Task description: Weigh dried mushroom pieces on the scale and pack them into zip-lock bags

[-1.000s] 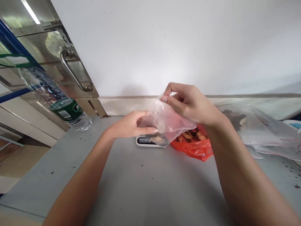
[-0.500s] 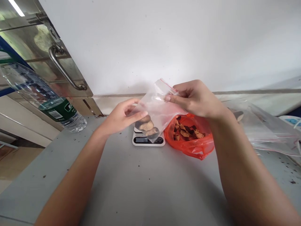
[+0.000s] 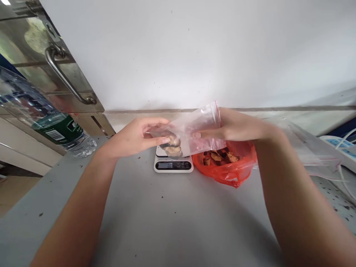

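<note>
Above the grey bench (image 3: 172,218), a clear zip bag (image 3: 191,131) of brown pieces is held by both hands: left hand (image 3: 133,139) pinching one end, right hand (image 3: 236,126) the other. Scale (image 3: 173,165) display unreadable; orange bag (image 3: 228,163) beside it. Bottle (image 3: 52,124) label illegible.

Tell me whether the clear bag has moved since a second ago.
Yes. The clear bag has swung from upright to lying sideways above the scale, held by the left hand and right hand.

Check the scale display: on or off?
On: the scale under the clear bag shows dark digits on its lit display; the reading itself is too small to tell.
</note>
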Action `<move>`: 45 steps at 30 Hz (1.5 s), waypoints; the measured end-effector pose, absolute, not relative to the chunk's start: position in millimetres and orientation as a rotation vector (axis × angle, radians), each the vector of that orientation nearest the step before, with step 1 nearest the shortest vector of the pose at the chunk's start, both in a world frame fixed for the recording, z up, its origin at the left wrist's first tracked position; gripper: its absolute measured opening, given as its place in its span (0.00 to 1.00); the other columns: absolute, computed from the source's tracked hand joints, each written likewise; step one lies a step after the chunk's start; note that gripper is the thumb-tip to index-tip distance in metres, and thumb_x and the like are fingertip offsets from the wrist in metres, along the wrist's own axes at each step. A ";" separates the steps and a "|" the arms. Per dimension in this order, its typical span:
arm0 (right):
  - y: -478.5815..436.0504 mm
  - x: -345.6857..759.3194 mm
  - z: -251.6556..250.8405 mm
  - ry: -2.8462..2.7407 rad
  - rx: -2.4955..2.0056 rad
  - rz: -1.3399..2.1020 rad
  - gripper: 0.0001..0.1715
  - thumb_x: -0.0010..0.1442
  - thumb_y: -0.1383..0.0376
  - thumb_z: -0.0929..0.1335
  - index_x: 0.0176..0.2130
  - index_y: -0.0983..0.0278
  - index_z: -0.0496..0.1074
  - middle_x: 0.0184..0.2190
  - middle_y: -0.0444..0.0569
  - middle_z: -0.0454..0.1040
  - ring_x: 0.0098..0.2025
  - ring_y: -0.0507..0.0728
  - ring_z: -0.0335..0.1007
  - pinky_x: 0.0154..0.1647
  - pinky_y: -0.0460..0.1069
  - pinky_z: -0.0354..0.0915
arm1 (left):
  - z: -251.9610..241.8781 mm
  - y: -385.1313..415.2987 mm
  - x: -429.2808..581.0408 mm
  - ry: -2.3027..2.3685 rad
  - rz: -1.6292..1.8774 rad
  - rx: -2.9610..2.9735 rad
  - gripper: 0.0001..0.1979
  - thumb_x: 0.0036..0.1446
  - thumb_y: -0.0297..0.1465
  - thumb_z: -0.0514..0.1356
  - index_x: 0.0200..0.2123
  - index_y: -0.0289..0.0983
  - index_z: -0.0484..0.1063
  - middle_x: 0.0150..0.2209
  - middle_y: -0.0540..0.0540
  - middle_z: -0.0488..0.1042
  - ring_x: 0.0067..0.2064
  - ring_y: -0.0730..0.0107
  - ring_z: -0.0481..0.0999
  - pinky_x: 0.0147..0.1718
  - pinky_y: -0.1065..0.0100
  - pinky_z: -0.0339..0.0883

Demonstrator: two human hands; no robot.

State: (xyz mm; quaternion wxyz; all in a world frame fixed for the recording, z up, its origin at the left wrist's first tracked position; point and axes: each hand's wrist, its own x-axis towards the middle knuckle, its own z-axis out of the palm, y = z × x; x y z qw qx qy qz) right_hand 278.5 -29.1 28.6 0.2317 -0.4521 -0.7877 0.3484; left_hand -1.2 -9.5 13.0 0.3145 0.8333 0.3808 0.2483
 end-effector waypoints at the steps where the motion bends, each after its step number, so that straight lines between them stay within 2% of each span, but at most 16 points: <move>1: -29.8 279.7 26.7 -2.168 -1.226 0.974 0.11 0.61 0.59 0.76 0.44 0.58 0.84 0.39 0.48 0.85 0.37 0.59 0.79 0.32 0.50 0.72 | 13.0 -9.9 2.4 0.990 0.689 2.201 0.18 0.59 0.38 0.67 0.52 0.41 0.78 0.55 0.44 0.82 0.58 0.53 0.81 0.59 0.53 0.75; 4: -34.9 288.7 21.8 -2.140 -1.093 0.971 0.14 0.64 0.60 0.73 0.49 0.56 0.83 0.44 0.47 0.85 0.41 0.59 0.81 0.38 0.52 0.76 | 11.4 -11.3 20.3 0.932 0.884 2.211 0.17 0.59 0.37 0.68 0.51 0.40 0.79 0.54 0.44 0.82 0.56 0.53 0.82 0.56 0.54 0.77; 7: -43.6 309.8 22.0 -2.030 -1.035 0.844 0.15 0.65 0.59 0.73 0.50 0.58 0.83 0.47 0.48 0.84 0.46 0.59 0.81 0.46 0.55 0.77 | 8.0 -13.2 44.5 0.944 1.143 2.198 0.22 0.61 0.37 0.67 0.58 0.40 0.75 0.57 0.41 0.79 0.55 0.54 0.82 0.53 0.56 0.79; 11: -58.8 354.8 26.9 -1.788 -1.134 0.630 0.15 0.65 0.61 0.72 0.51 0.59 0.83 0.43 0.49 0.85 0.46 0.60 0.82 0.48 0.57 0.78 | 0.4 -18.0 75.7 0.979 1.271 2.241 0.26 0.66 0.37 0.62 0.65 0.40 0.68 0.56 0.40 0.78 0.53 0.57 0.81 0.50 0.58 0.79; 14: -70.8 393.5 27.8 -1.612 -1.228 0.276 0.14 0.66 0.64 0.70 0.49 0.60 0.83 0.42 0.48 0.85 0.46 0.60 0.83 0.50 0.58 0.78 | -7.0 -22.1 95.7 0.813 1.036 2.449 0.16 0.68 0.37 0.59 0.55 0.39 0.76 0.52 0.42 0.80 0.50 0.59 0.81 0.48 0.61 0.78; 16: -78.6 418.7 24.1 -1.529 -1.363 -0.079 0.14 0.65 0.68 0.69 0.46 0.62 0.84 0.40 0.47 0.85 0.47 0.62 0.83 0.50 0.59 0.77 | -12.0 -24.8 109.4 0.710 0.796 2.571 0.12 0.70 0.37 0.57 0.47 0.40 0.79 0.49 0.44 0.81 0.44 0.62 0.81 0.42 0.65 0.77; 19: -90.4 452.8 7.8 -1.573 -1.515 -0.550 0.22 0.61 0.75 0.66 0.48 0.63 0.85 0.45 0.51 0.86 0.52 0.65 0.82 0.56 0.61 0.76 | -18.8 -29.4 132.2 0.683 0.571 2.601 0.14 0.72 0.37 0.55 0.47 0.41 0.80 0.50 0.46 0.80 0.38 0.66 0.80 0.35 0.67 0.74; 22: -100.4 478.0 -21.7 -1.737 -1.601 -0.621 0.32 0.58 0.77 0.63 0.58 0.66 0.81 0.57 0.58 0.81 0.60 0.68 0.78 0.62 0.64 0.73 | -24.7 -34.3 155.5 0.662 0.440 2.611 0.16 0.74 0.39 0.54 0.51 0.42 0.80 0.53 0.46 0.80 0.46 0.61 0.80 0.43 0.63 0.75; 25: -107.2 491.2 -50.8 -1.941 -1.689 -0.378 0.29 0.65 0.66 0.66 0.63 0.61 0.78 0.65 0.57 0.74 0.67 0.71 0.71 0.64 0.69 0.71 | -29.8 -37.4 173.0 0.627 0.359 2.646 0.15 0.75 0.37 0.54 0.51 0.41 0.79 0.56 0.45 0.79 0.55 0.57 0.78 0.53 0.58 0.74; 28: -111.9 495.1 -60.3 -2.002 -1.756 0.004 0.37 0.71 0.47 0.64 0.72 0.58 0.67 0.75 0.54 0.58 0.75 0.73 0.56 0.68 0.72 0.65 | -33.4 -38.2 181.3 0.593 0.352 2.654 0.14 0.75 0.36 0.55 0.49 0.40 0.79 0.55 0.44 0.78 0.55 0.58 0.78 0.55 0.58 0.72; 29: -112.9 494.6 -58.4 -1.978 -1.751 0.083 0.39 0.72 0.44 0.62 0.73 0.57 0.65 0.76 0.53 0.56 0.76 0.72 0.53 0.69 0.72 0.63 | -34.2 -38.3 182.0 0.590 0.366 2.651 0.13 0.75 0.36 0.55 0.49 0.40 0.79 0.55 0.44 0.78 0.55 0.58 0.78 0.55 0.58 0.73; 31: -113.9 489.7 -49.5 -1.912 -1.691 0.117 0.39 0.72 0.41 0.59 0.71 0.55 0.68 0.75 0.51 0.58 0.77 0.71 0.52 0.72 0.71 0.61 | -35.3 -38.8 180.5 0.590 0.420 2.647 0.12 0.74 0.35 0.56 0.49 0.40 0.79 0.54 0.44 0.79 0.54 0.58 0.78 0.53 0.59 0.73; 35: -109.6 455.9 -31.6 -1.889 -1.490 -0.037 0.30 0.73 0.45 0.63 0.61 0.56 0.79 0.67 0.52 0.72 0.73 0.71 0.62 0.70 0.70 0.64 | -36.1 -42.1 164.0 0.610 0.631 2.662 0.12 0.73 0.31 0.55 0.50 0.39 0.78 0.52 0.42 0.79 0.53 0.60 0.78 0.51 0.61 0.73; 39: -99.9 398.2 -33.0 -1.926 -1.233 -0.210 0.15 0.72 0.60 0.66 0.46 0.59 0.83 0.49 0.53 0.85 0.55 0.67 0.80 0.57 0.63 0.75 | -38.0 -47.9 125.5 0.780 0.844 2.700 0.10 0.72 0.31 0.54 0.42 0.39 0.75 0.39 0.46 0.78 0.42 0.64 0.78 0.41 0.66 0.73; 42: -92.2 357.4 -43.7 -1.953 -1.148 -0.262 0.12 0.69 0.66 0.67 0.42 0.59 0.81 0.42 0.51 0.86 0.43 0.63 0.82 0.44 0.59 0.76 | -43.3 -52.2 85.9 1.027 0.885 2.736 0.13 0.71 0.30 0.51 0.33 0.40 0.70 0.29 0.50 0.73 0.31 0.68 0.74 0.32 0.68 0.69; 45: -85.4 327.6 -54.1 -1.979 -1.082 -0.272 0.12 0.69 0.69 0.67 0.40 0.59 0.80 0.38 0.51 0.85 0.40 0.62 0.80 0.42 0.58 0.74 | -53.3 -56.4 47.2 1.187 0.873 2.743 0.13 0.70 0.30 0.51 0.32 0.40 0.70 0.27 0.50 0.73 0.27 0.70 0.71 0.27 0.70 0.65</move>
